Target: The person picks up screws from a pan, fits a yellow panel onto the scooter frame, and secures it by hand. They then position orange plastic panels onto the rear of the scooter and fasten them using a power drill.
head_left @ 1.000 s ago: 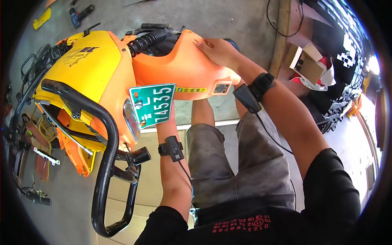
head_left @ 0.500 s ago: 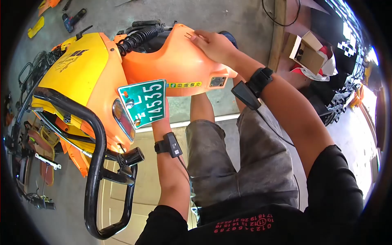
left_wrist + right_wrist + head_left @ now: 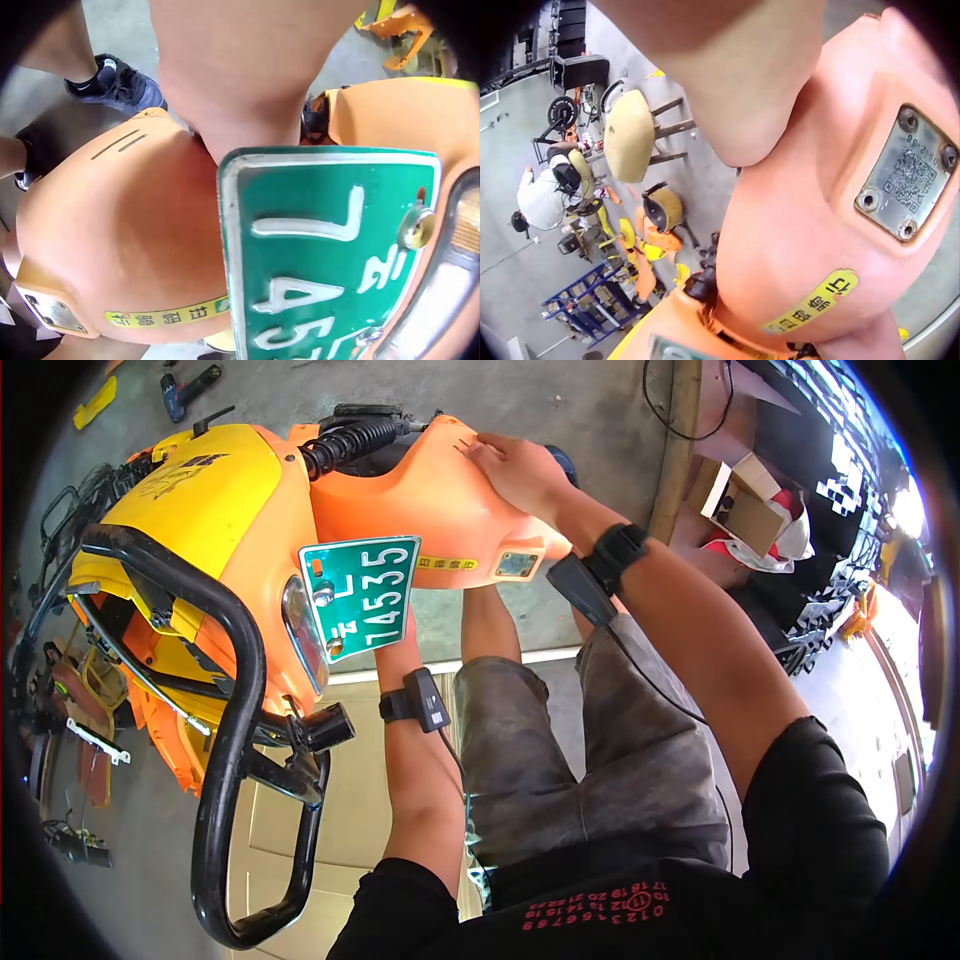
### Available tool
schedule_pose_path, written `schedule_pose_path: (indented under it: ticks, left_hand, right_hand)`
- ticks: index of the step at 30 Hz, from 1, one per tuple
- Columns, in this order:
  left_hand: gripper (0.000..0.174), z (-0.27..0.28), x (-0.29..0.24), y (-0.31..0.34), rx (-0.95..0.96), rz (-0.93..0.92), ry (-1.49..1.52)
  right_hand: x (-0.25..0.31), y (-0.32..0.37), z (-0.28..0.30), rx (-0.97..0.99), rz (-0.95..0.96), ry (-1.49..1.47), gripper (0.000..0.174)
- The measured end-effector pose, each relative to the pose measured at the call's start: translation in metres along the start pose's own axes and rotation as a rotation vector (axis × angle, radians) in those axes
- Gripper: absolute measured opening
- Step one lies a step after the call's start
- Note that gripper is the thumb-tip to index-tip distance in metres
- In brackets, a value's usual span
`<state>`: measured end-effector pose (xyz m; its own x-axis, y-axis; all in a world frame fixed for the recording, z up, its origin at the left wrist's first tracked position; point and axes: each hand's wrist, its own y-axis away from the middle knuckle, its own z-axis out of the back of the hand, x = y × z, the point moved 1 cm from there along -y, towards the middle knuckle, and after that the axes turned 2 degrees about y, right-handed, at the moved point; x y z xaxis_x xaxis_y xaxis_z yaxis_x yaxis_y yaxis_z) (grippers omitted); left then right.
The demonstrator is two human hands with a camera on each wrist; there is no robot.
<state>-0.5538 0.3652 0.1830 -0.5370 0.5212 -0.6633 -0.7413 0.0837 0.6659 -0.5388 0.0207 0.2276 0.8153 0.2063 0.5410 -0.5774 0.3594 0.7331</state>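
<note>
In front of me an orange scooter rear fender (image 3: 400, 525) joins a yellow body cover (image 3: 200, 480). A green licence plate (image 3: 362, 598) is bolted on near the join. My right hand (image 3: 525, 475) grips the fender's far right end; the thumb lies on its face beside two short slots, and the fingers go over the edge out of sight. My left forearm (image 3: 400, 790) reaches up behind the plate. In the left wrist view, the left hand (image 3: 247, 120) passes behind the plate and fender, its fingers hidden. A small metal QR plate (image 3: 909, 180) is screwed to the fender.
A bent black tube bar (image 3: 215, 800) projects from the yellow cover towards me. A coil spring shock absorber (image 3: 345, 445) lies behind the fender. A cordless drill (image 3: 188, 395) is on the floor; an opened cardboard box (image 3: 745, 505) stands right. Someone in white (image 3: 544, 199) is in the background.
The whole head view has shifted slightly left and up, and the fender is turned a little. My right hand keeps its place on the fender's end; my left stays behind the plate.
</note>
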Motion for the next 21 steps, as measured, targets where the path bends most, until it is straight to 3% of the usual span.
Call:
schedule_pose_path:
  ticks: [4,11,19,21]
  left_hand:
    - [0.035,0.003,0.002,-0.007,0.002,-0.014,-0.028]
    - [0.034,0.002,0.006,-0.015,0.033,-0.055,-0.132]
    - [0.032,-0.017,0.010,-0.033,0.048,-0.108,-0.191]
    - [0.031,-0.009,0.007,-0.030,0.034,-0.096,-0.191]
  right_hand:
    - [0.010,-0.011,-0.012,0.029,0.067,0.043,0.050]
    - [0.003,-0.036,-0.010,0.113,-0.049,0.069,0.051]
    - [-0.019,-0.031,-0.014,0.086,-0.053,0.129,0.056]
    - [-0.021,-0.028,-0.011,0.141,-0.094,-0.028,0.058]
